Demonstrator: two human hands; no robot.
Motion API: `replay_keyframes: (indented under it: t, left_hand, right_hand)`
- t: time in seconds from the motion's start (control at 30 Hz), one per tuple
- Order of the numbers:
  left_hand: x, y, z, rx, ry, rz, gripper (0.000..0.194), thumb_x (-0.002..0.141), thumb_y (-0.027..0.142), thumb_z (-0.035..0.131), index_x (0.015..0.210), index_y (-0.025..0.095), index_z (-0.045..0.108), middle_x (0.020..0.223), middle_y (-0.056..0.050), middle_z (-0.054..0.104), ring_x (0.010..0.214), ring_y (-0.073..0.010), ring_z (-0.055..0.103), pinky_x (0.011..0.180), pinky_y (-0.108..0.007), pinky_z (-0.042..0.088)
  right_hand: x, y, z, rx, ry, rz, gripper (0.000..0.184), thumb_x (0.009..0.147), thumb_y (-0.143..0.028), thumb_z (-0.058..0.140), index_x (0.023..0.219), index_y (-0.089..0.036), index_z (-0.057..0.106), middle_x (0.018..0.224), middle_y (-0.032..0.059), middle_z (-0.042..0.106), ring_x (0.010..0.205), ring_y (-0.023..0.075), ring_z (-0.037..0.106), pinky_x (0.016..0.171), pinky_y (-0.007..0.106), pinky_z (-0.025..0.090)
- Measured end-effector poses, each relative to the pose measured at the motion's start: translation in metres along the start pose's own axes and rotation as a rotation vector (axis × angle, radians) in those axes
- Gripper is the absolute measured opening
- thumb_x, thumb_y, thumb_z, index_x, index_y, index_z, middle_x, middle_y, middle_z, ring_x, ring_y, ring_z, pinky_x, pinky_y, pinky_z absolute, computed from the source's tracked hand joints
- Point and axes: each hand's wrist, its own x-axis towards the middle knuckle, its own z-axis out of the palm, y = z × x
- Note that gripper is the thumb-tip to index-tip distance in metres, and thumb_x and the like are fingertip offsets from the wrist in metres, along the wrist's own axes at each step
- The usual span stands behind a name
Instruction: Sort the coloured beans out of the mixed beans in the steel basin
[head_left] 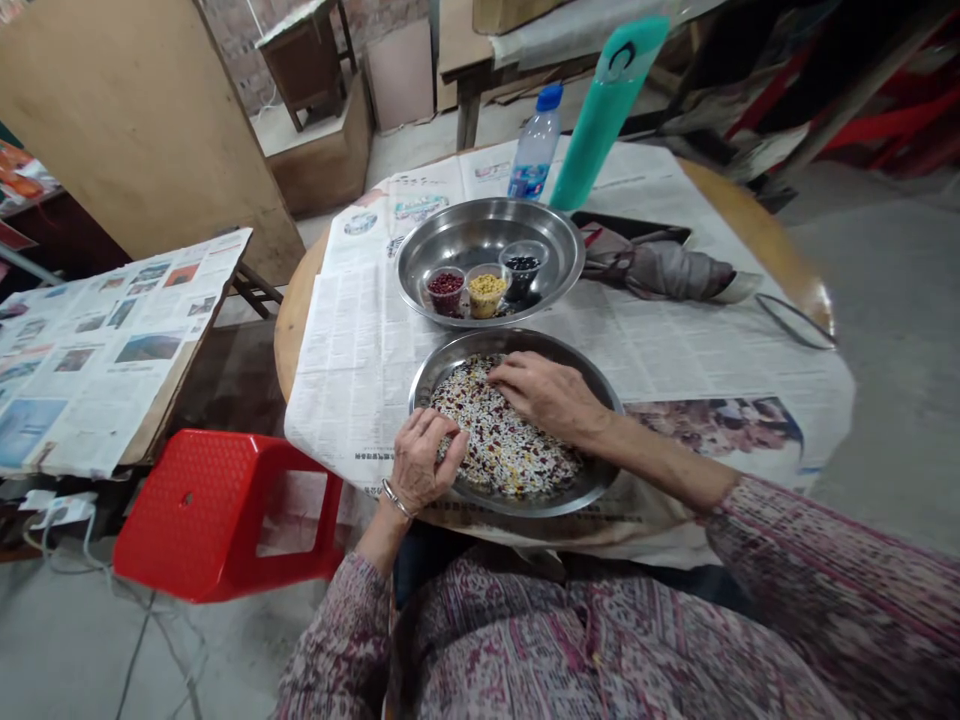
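Steel pan (517, 342) of mixed beans and grains (502, 440) near the front edge of the round surface (750, 215), head view. Left hand (424, 460): fingers (450, 425) curled together at the grains beside the rim; any pinched grains cannot be seen. Right hand (547, 395): fingers (506, 370) together, lying on the grains, not clamped. Second steel pan (487, 212), just beyond, nearly meets the first and carries three small cups (487, 292). Open newspaper (352, 370) spreads left; folded umbrella (660, 265) lies right.
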Motion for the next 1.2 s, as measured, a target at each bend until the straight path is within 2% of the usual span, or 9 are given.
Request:
replay_keyframes:
  t: [0.17,0.37,0.53,0.63,0.77,0.93,1.0,1.07,1.2]
  left_hand:
    - [0.001,0.001,-0.001,0.004,0.005,-0.004,0.010,0.095,0.022,0.051,0.087,0.019,0.055,0.081,-0.004,0.062,0.082,-0.0192,0.056,0.080,-0.037,0.047]
    - [0.001,0.003,-0.002,-0.004,0.038,-0.016,0.011,0.095,0.024,0.051,0.086,0.019,0.054,0.082,-0.005,0.060,0.083,-0.0192,0.057,0.080,-0.036,0.048]
    - [0.000,0.003,-0.002,0.000,0.022,-0.024,0.012,0.095,0.023,0.051,0.084,0.019,0.054,0.081,-0.004,0.060,0.081,-0.0186,0.055,0.079,-0.036,0.047]
    - [0.000,0.002,-0.001,0.000,0.019,-0.026,0.012,0.095,0.023,0.051,0.083,0.019,0.054,0.080,-0.004,0.060,0.080,-0.0186,0.054,0.077,-0.036,0.047]
    - [0.001,0.002,-0.001,0.006,0.018,-0.022,0.013,0.095,0.024,0.051,0.083,0.019,0.053,0.079,-0.004,0.060,0.079,-0.0187,0.054,0.076,-0.035,0.047]
    - [0.001,0.001,-0.001,0.026,0.012,-0.011,0.014,0.095,0.024,0.050,0.083,0.019,0.053,0.078,-0.004,0.060,0.078,-0.0184,0.054,0.075,-0.035,0.046]
    - [0.001,0.001,-0.001,0.032,0.007,-0.011,0.014,0.096,0.024,0.050,0.083,0.019,0.053,0.079,-0.004,0.060,0.078,-0.0184,0.054,0.076,-0.035,0.046]
    - [0.001,0.002,-0.001,0.036,0.004,-0.011,0.013,0.096,0.023,0.050,0.084,0.019,0.053,0.079,-0.004,0.060,0.078,-0.0185,0.054,0.076,-0.036,0.046]
    - [0.001,0.002,-0.001,0.028,0.005,-0.001,0.014,0.096,0.022,0.050,0.083,0.019,0.053,0.078,-0.004,0.060,0.078,-0.0183,0.054,0.076,-0.036,0.045]
  right_hand:
    - [0.008,-0.018,0.004,-0.001,-0.006,-0.006,0.026,0.095,-0.032,0.049,0.108,-0.018,0.068,0.105,0.0109,0.068,0.101,0.0264,0.054,0.087,0.040,0.045]
    - [0.003,-0.054,0.013,0.122,-0.105,-0.290,0.033,0.090,-0.034,0.059,0.117,-0.017,0.063,0.118,0.0126,0.065,0.107,0.0270,0.053,0.091,0.043,0.041]
    - [-0.028,-0.043,-0.003,0.193,-0.183,-0.425,0.016,0.089,-0.028,0.060,0.101,-0.022,0.069,0.110,0.0071,0.067,0.109,0.0247,0.054,0.095,0.044,0.042]
    - [-0.041,-0.020,-0.015,0.164,-0.156,-0.378,0.018,0.093,-0.027,0.053,0.097,-0.023,0.070,0.109,0.0077,0.067,0.106,0.0238,0.055,0.093,0.044,0.046]
    - [-0.041,0.009,-0.018,0.107,-0.050,-0.194,0.023,0.096,-0.028,0.048,0.098,-0.020,0.070,0.108,0.0099,0.066,0.102,0.0239,0.057,0.091,0.041,0.050]
    - [-0.019,0.012,-0.007,-0.008,0.042,0.050,0.028,0.094,-0.031,0.049,0.112,-0.017,0.067,0.108,0.0127,0.065,0.104,0.0274,0.057,0.090,0.044,0.051]
    - [-0.013,0.002,-0.003,-0.018,0.016,0.047,0.029,0.094,-0.032,0.050,0.113,-0.017,0.067,0.109,0.0134,0.064,0.104,0.0281,0.057,0.089,0.044,0.051]
    - [-0.015,-0.011,-0.002,0.030,-0.034,-0.030,0.026,0.094,-0.031,0.050,0.110,-0.017,0.067,0.107,0.0126,0.064,0.103,0.0264,0.057,0.087,0.041,0.051]
    - [-0.037,-0.025,-0.012,0.135,-0.148,-0.215,0.020,0.095,-0.026,0.048,0.097,-0.020,0.067,0.095,0.0082,0.064,0.092,0.0216,0.059,0.080,0.035,0.051]
